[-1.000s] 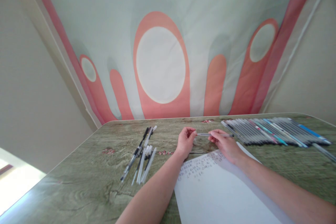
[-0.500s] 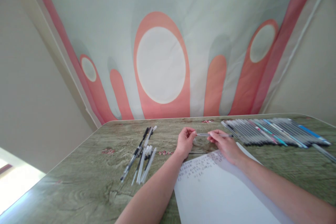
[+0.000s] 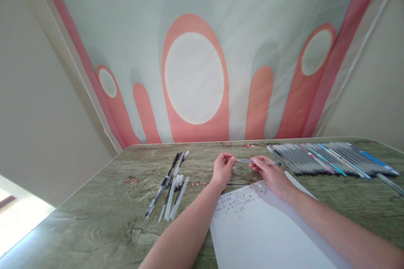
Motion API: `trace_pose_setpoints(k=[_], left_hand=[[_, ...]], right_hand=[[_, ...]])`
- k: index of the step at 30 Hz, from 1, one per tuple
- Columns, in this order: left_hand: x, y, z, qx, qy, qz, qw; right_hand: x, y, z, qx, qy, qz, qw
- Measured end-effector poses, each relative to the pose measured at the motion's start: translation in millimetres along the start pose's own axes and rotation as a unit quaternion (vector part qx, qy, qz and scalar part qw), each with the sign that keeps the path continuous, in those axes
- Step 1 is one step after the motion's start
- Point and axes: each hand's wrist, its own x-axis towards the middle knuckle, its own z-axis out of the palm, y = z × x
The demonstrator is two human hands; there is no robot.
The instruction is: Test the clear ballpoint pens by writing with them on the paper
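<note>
A clear pen [image 3: 244, 161] with a dark end is held level between my two hands, above the far edge of the paper. My left hand [image 3: 223, 168] pinches its left tip between thumb and fingers. Farther along, my right hand [image 3: 268, 172] is closed round the barrel, and the dark end sticks out to the right. Under my right wrist lies a white sheet of paper [image 3: 261, 235] with rows of small handwriting near its top edge.
A long row of pens [image 3: 328, 159] lies side by side at the right, with one grey pen [image 3: 391, 185] askew by its near end. Left of my hands is a loose pile of pens and caps [image 3: 172, 193]. Behind the wooden-patterned table [image 3: 104, 218] stands a patterned wall covering [image 3: 236, 105].
Almost nothing differs. Both hands keep the same hold on the pen, and the whole view has shifted very slightly.
</note>
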Motion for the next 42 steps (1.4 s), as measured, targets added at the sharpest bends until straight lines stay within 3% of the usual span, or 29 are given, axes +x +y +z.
trace_pose_setpoints(k=[20, 36, 39, 42], left_hand=[[0.7, -0.2, -0.9, -0.048, 0.021, -0.024, 0.998], [1.2, 0.6, -1.6, -0.024, -0.004, -0.011, 1.0], [5.5, 2.2, -6.0, 0.018, 0.011, 0.01, 1.0], [8.0, 4.0, -15.9, 0.149, 0.004, 0.071, 0.986]], right_hand=[[-1.4, 1.9, 0.4, -0.005, -0.013, 0.004, 1.0], [-0.9, 1.2, -0.1, 0.01, -0.021, 0.014, 1.0], [1.3, -0.1, -0.4, 0.053, -0.007, 0.031, 0.998], [4.0, -0.2, -2.5, 0.089, 0.004, 0.041, 0.995]])
